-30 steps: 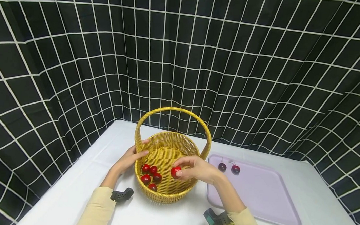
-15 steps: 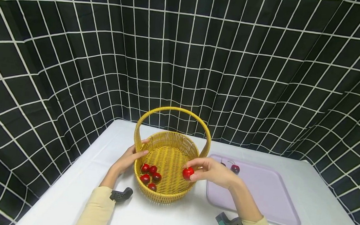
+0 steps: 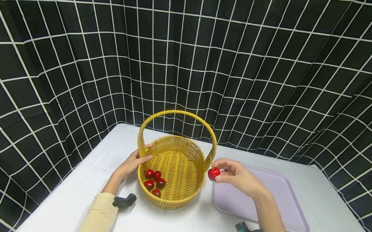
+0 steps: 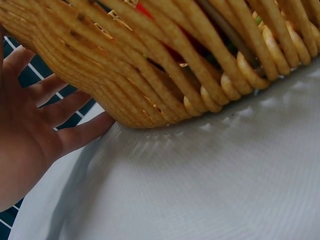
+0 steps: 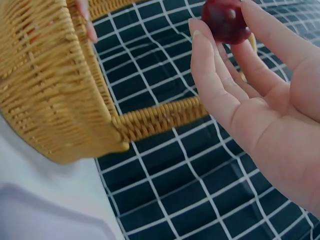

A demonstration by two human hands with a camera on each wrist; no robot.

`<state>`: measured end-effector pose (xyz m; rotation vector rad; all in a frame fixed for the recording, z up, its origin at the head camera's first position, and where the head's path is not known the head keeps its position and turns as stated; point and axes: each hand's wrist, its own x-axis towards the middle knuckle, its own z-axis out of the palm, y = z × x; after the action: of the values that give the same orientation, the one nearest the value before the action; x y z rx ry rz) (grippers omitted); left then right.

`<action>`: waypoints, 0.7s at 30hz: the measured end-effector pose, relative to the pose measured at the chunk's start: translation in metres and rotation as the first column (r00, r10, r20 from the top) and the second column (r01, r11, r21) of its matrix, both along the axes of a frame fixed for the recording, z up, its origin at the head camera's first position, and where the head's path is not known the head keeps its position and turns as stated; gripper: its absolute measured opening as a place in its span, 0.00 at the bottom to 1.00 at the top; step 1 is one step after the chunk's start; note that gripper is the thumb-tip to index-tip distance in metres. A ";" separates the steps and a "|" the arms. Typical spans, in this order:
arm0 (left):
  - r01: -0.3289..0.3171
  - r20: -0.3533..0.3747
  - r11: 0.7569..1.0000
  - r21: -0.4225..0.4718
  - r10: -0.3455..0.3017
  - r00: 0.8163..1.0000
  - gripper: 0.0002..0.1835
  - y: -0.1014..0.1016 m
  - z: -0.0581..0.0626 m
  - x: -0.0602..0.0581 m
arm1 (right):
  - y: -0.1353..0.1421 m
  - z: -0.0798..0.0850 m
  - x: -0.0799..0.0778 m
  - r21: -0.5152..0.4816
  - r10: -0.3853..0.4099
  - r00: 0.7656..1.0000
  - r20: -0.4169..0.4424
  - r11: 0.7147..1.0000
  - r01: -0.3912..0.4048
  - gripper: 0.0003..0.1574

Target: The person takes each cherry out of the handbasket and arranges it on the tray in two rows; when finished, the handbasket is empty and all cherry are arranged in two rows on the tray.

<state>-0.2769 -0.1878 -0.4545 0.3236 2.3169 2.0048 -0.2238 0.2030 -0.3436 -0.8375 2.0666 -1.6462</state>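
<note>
A yellow woven basket (image 3: 175, 202) with a tall arched handle stands on the table, several red cherries (image 3: 149, 184) grouped at its left inside. My left hand (image 3: 134, 162) holds the basket's left side near the handle's foot, thumb over the rim. In the left wrist view, the left fingers (image 4: 75, 107) lie spread along the outer wall. Just right of the basket, my right hand (image 3: 238, 176) pinches one bright red cherry (image 3: 213, 174) between thumb and fingertips. That cherry (image 5: 226, 21) looks dark red in the right wrist view.
A pale lilac tray (image 3: 279, 205) lies on the white table (image 3: 183, 228) at the right, its back left part hidden by my right hand. A black curtain with a white grid (image 3: 176, 59) closes off the back and sides.
My right hand has carried the pinched cherry rightward, from over the inside of the basket to beyond its right rim. It now covers the two cherries seen earlier on the tray.
</note>
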 end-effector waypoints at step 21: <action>-0.003 0.005 1.000 -0.020 0.003 1.000 0.33 0.000 0.002 0.000 | 0.057 -0.008 -0.013 -0.233 -0.358 0.934 -0.006 0.909 0.347 0.19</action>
<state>-0.2766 -0.1875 -0.4527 0.3132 2.3342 1.9801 -0.2364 0.2596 -0.3519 -0.5981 2.1895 -2.1067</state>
